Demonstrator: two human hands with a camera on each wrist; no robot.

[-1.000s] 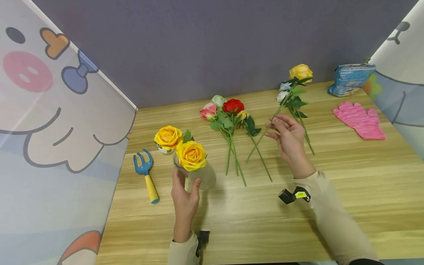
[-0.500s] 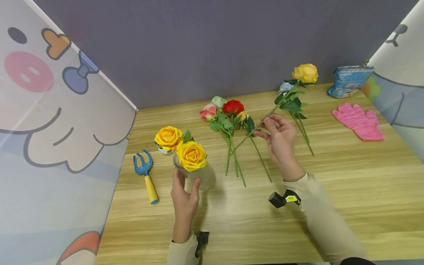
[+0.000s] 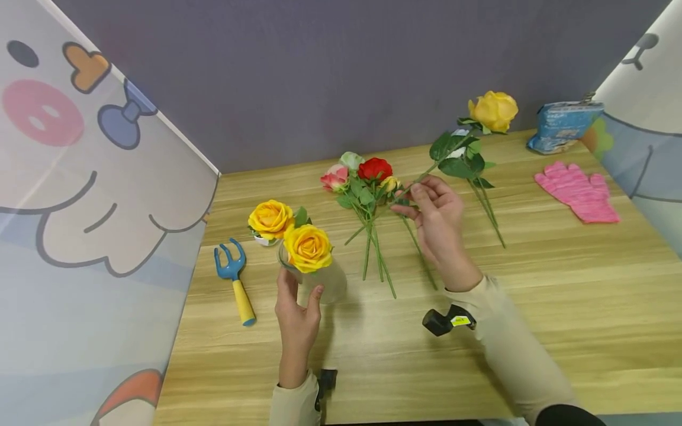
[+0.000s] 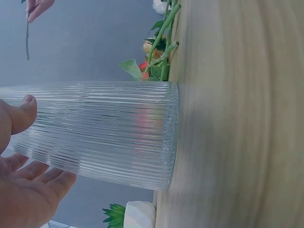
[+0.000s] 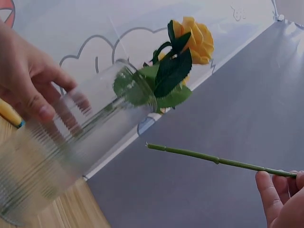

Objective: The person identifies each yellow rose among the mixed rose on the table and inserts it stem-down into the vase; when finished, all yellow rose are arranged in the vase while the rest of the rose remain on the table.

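Note:
My left hand (image 3: 297,319) grips a ribbed clear glass vase (image 3: 333,284), which stands on the table. Its thumb and fingers lie around the vase wall (image 4: 104,128) in the left wrist view. Yellow roses (image 3: 308,248) show at the vase's mouth, with leaves (image 5: 173,73) just over the rim in the right wrist view. My right hand (image 3: 441,222) pinches the stem of another yellow rose (image 3: 494,111), held above the table. The bloom tilts up to the right, and the bare stem end (image 5: 159,147) points toward the vase.
Between the hands lie a red flower (image 3: 375,169), a pink flower (image 3: 335,177) and others with long stems. Pale flowers (image 3: 459,143) lie behind the held rose. A hand fork (image 3: 231,272) is at left; a pink glove (image 3: 578,192) and blue bag (image 3: 566,127) at right. A white pot (image 4: 139,214) stands behind the vase.
My right hand has moved left with the yellow rose, whose stem now tilts flatter and reaches over the lying stems. The left hand and vase have stayed in place.

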